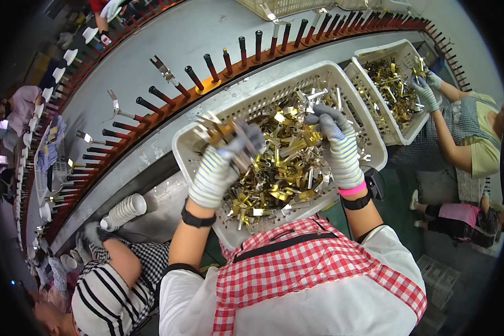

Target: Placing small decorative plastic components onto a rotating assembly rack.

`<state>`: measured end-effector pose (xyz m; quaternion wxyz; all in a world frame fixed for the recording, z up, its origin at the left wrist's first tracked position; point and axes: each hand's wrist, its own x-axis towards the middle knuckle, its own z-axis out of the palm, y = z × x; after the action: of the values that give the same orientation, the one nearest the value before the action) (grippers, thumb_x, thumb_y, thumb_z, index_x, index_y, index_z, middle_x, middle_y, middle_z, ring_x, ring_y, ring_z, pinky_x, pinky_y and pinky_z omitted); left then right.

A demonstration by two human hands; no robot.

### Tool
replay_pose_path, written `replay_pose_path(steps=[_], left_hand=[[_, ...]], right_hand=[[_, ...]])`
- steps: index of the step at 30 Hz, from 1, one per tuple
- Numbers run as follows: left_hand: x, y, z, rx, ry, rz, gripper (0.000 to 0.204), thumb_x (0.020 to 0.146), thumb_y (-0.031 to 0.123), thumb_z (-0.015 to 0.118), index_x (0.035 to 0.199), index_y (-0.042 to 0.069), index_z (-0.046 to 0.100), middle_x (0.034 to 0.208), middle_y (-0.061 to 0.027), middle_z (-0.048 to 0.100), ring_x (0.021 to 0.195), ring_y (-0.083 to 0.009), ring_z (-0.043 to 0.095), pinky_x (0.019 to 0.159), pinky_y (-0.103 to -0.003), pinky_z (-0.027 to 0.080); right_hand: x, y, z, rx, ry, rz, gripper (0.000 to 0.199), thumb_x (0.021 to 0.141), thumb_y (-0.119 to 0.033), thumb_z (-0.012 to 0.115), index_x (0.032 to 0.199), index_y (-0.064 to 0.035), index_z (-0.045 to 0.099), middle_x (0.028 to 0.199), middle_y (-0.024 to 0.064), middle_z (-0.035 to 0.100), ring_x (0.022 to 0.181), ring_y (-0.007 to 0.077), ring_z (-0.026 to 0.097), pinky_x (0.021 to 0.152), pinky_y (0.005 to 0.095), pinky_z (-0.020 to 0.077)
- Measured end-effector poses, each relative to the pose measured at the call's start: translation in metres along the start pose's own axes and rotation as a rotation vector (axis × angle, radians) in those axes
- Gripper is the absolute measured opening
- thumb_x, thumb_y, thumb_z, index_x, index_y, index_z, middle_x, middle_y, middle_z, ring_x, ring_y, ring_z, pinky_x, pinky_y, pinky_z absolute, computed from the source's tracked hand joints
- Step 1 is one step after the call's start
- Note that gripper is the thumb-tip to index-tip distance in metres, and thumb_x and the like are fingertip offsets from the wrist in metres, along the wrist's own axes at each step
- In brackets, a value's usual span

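White basket (357,106) holds brass clips (280,173); left hand (221,162) lifts some

One camera sits on the person's head. It looks steeply down, close over the basket (353,89) and hands.

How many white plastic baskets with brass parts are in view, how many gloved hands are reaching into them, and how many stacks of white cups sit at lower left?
White baskets with brass parts: 2, the near basket and the far basket
Gloved hands in them: 4, left hand, right hand, co-worker's hands
Cup stacks: 1
Total: 7
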<state>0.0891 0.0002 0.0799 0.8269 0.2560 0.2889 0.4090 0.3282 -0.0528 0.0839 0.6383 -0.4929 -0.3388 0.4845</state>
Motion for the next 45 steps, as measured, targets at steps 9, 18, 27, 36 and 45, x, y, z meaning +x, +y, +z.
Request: replay_pose_path(steps=[9,18,27,36,45], left_hand=[[0.160,0.086,-0.079,-0.068,-0.041,0.367,0.023,0.088,0.009,0.065,0.110,0.007,0.059,0.098,-0.0063,0.062,0.073,-0.0070,0.056,0.051,-0.018,0.047],[0.232,0.117,-0.190,0.862,0.550,0.895,0.025,0.086,0.018,0.062,0.102,-0.001,0.061,0.103,-0.0113,0.068,0.093,-0.0227,0.063,0.081,-0.035,0.049],[0.166,0.117,-0.158,0.357,0.647,0.565,0.020,0.087,0.029,0.068,0.094,0.011,0.065,0.060,0.0075,0.050,0.040,-0.0064,0.038,0.037,-0.025,0.027],[0.092,0.069,-0.190,0.498,0.871,0.686,0.023,0.086,0.019,0.069,0.106,0.007,0.065,0.099,-0.0056,0.066,0.087,-0.0154,0.061,0.076,-0.032,0.049],[0.023,-0.009,-0.061,0.933,-0.083,0.325,0.029,0.082,0.014,0.070,0.108,0.005,0.062,0.098,-0.0048,0.067,0.087,-0.0165,0.063,0.077,-0.032,0.052]], right_hand=[[-0.022,0.009,0.002,-0.083,-0.030,0.051,0.028,0.095,-0.023,0.057,0.114,-0.0026,0.062,0.096,0.0086,0.069,0.094,0.0135,0.063,0.087,0.0272,0.0466],[-0.018,0.009,-0.013,-0.083,0.013,0.069,0.030,0.095,-0.024,0.058,0.115,-0.0007,0.060,0.095,0.0068,0.069,0.087,0.0123,0.064,0.075,0.0231,0.0499],[-0.004,0.011,0.000,0.004,0.036,0.082,0.036,0.093,-0.029,0.060,0.118,-0.0037,0.058,0.094,0.0044,0.067,0.085,0.0088,0.062,0.065,0.0206,0.0499],[0.012,0.015,0.015,0.120,-0.048,0.158,0.044,0.091,-0.029,0.062,0.124,-0.0004,0.053,0.105,0.0080,0.065,0.081,0.0123,0.064,0.075,0.0270,0.0530],[0.022,0.025,0.073,0.075,-0.340,0.200,0.048,0.092,-0.031,0.060,0.124,0.0031,0.051,0.106,0.0119,0.064,0.087,0.0165,0.065,0.085,0.0292,0.0520]])
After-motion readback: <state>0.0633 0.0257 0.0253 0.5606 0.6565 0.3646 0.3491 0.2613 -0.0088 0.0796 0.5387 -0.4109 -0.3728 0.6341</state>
